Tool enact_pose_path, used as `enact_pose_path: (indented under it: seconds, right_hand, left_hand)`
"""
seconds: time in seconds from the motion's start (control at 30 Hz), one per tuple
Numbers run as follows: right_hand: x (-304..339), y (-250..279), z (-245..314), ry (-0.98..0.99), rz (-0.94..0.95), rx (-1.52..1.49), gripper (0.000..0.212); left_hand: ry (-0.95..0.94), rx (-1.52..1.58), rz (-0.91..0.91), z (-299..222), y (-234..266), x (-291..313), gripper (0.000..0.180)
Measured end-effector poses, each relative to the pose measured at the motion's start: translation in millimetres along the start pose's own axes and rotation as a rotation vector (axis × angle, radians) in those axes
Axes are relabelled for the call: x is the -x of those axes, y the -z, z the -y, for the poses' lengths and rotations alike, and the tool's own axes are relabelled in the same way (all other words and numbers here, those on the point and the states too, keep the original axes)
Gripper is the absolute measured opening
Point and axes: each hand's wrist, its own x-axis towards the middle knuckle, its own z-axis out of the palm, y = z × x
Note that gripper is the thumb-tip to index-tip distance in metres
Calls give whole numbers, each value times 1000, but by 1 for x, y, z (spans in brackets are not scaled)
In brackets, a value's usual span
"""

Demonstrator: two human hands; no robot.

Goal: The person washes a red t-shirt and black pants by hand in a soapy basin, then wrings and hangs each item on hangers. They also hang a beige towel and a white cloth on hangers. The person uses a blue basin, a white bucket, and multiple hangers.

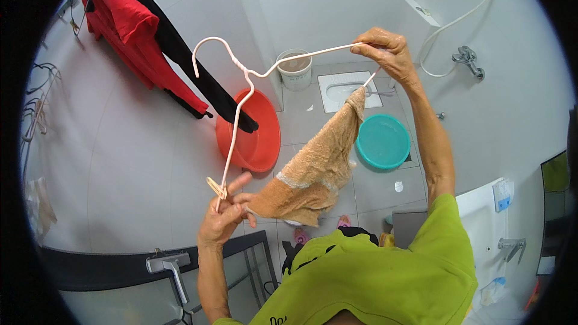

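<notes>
Between my two hands is a pale, thin clothes hanger (pixel 246 72), tilted with its hook toward the upper left. A tan towel (pixel 316 165) with a lighter band hangs folded over its bottom bar. My right hand (pixel 388 51) is closed around the hanger's far right corner. At the near left corner, my left hand (pixel 226 219) pinches the hanger with thumb and finger beside the towel's end, other fingers spread. A yellowish clothespin (pixel 217 188) sits on the hanger just above my left fingers.
On the tiled floor stand a red basin (pixel 268 144), a teal basin (pixel 383 141) and a white bucket (pixel 295 71) near a squat toilet (pixel 346 91). Red and black clothes (pixel 129 30) hang at the left wall. A sink (pixel 481 219) is at the right.
</notes>
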Motion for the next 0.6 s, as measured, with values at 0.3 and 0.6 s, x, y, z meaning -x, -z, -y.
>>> enact_pose_path:
  seconds: [0.3, 0.6]
  right_hand:
    - [49, -59, -51, -229, -483, 184, 50]
    - [121, -143, -20, -646, -126, -725, 60]
  left_hand:
    - [-269, -183, -59, -6, -47, -3, 59]
    - [-329, -414, -262, -9, -42, 18, 60]
